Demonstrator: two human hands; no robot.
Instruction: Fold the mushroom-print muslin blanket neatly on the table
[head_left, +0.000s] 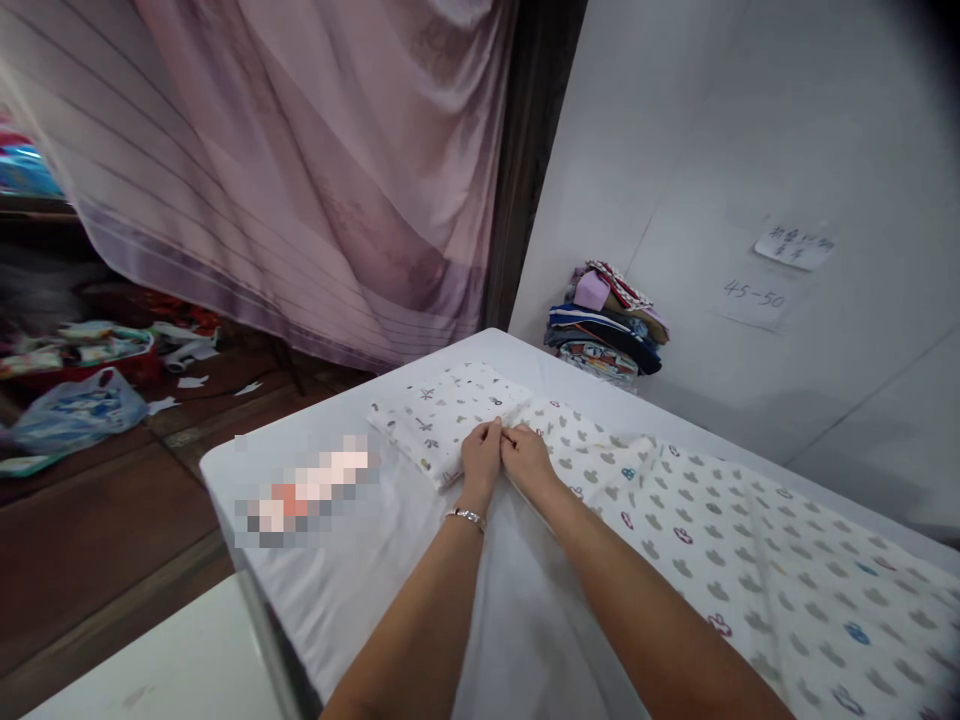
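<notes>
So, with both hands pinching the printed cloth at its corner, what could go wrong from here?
1. Both hands, left and right, grip one small spot of the cloth; most of it lies loose, so a pull may wrinkle it.
2. The folded cloth lies right next to the hands and might get dragged out of shape.
3. The cloth reaches toward the table's near edge and could slide off.

Printed cloth (720, 540): soft matt cotton-like weave, faintly creased. Folded cloth (442, 415): same matt fabric, small motifs. Table (360, 600) cover: smooth white sheet, matt. Bracelet (466, 516) at left hand (481, 452): shiny metal. Curtain (300, 170): thin sheer fabric, slight sheen. Floor (97, 540): dark wood, dull. Bag (75, 410): glossy crinkled plastic. Wall note (793, 246): paper.
</notes>
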